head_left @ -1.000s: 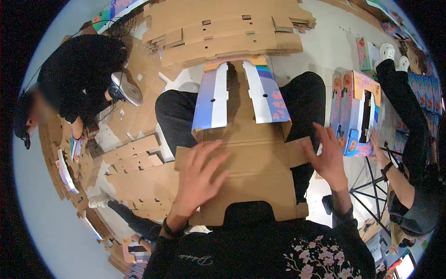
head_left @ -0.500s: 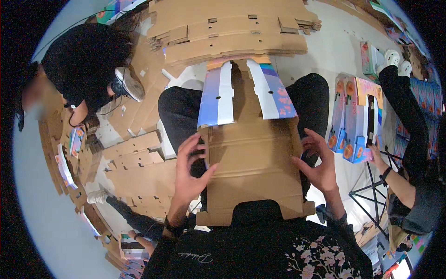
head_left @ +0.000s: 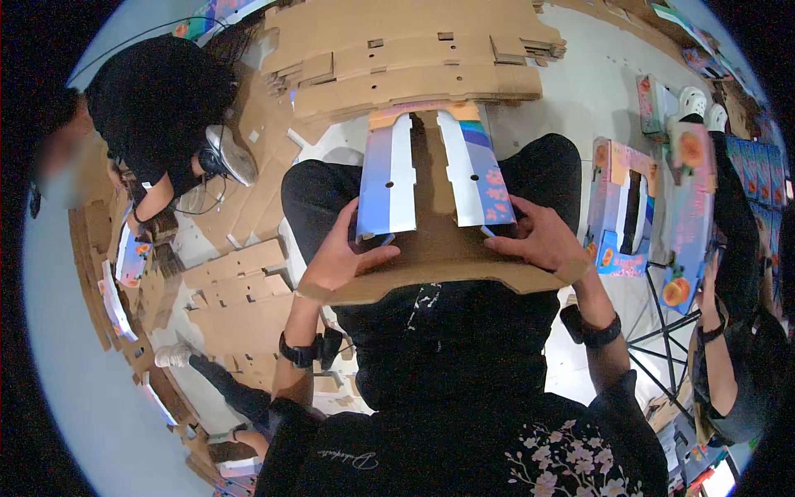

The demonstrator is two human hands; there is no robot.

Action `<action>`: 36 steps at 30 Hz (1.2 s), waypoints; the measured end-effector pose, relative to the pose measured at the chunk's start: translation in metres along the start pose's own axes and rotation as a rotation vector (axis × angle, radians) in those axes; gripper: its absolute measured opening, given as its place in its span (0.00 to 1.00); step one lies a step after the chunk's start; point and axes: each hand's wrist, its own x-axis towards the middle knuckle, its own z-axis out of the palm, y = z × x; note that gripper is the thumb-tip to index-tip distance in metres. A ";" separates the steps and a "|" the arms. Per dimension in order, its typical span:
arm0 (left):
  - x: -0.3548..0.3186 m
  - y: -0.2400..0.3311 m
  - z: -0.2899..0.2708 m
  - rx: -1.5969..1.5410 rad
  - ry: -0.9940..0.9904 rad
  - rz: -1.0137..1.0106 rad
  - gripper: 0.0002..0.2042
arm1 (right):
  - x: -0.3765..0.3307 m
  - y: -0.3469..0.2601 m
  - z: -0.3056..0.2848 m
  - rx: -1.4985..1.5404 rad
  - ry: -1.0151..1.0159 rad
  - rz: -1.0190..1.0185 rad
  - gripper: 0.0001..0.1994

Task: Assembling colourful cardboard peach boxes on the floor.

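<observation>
A partly folded cardboard box (head_left: 387, 195) lies between my knees, its printed blue, purple and pink side panels standing along a brown gap in the middle. My left hand (head_left: 341, 258) grips its near left corner, fingers outside and thumb bent inward. At the near right corner my right hand (head_left: 546, 242) holds on in the same way, thumb inside the edge. The brown near flap (head_left: 439, 277) is raised toward me, its notched edge crossing in front of both wrists. My fingertips behind the panels are partly hidden.
Stacked flat cardboard sheets (head_left: 414, 62) lie beyond the box, with more sheets (head_left: 248, 315) at left. A co-worker in black (head_left: 157, 108) bends at far left. On the right, another person's hand (head_left: 710, 286) holds a printed box (head_left: 689, 215), near a standing box (head_left: 621, 207) and black stand legs (head_left: 662, 331).
The near flap has swung up from lying flat toward me. Both my hands have moved forward and closed on the box's near corners. The co-worker at right has lifted a printed box.
</observation>
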 end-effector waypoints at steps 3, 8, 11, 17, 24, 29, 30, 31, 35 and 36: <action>0.006 -0.005 -0.002 0.164 0.035 -0.009 0.39 | 0.011 0.002 -0.005 -0.187 -0.108 0.060 0.34; 0.004 -0.013 -0.006 -0.003 0.081 -0.071 0.32 | 0.021 0.015 0.001 -0.148 -0.061 0.033 0.28; -0.006 -0.010 -0.009 -0.064 0.051 -0.125 0.29 | 0.008 0.025 0.006 0.109 -0.020 0.037 0.27; -0.031 0.004 -0.033 0.050 -0.087 0.167 0.30 | -0.033 0.033 0.004 0.464 0.026 -0.264 0.30; 0.001 0.003 -0.006 -0.209 0.138 0.022 0.28 | -0.001 0.025 0.012 0.421 0.146 0.013 0.29; 0.042 -0.007 0.004 -0.330 0.295 -0.151 0.28 | 0.032 0.036 0.026 0.378 0.290 0.047 0.29; 0.047 -0.009 0.006 -0.245 0.394 -0.172 0.27 | 0.036 0.039 0.028 0.361 0.362 0.056 0.29; 0.052 -0.009 0.004 -0.246 0.395 -0.173 0.27 | 0.042 0.041 0.029 0.360 0.360 0.056 0.29; 0.070 -0.011 0.001 -0.361 0.279 -0.200 0.23 | 0.076 0.046 0.024 0.363 0.503 -0.077 0.24; 0.073 -0.011 0.001 -0.216 0.340 -0.236 0.22 | 0.082 0.047 0.023 0.269 0.535 -0.095 0.24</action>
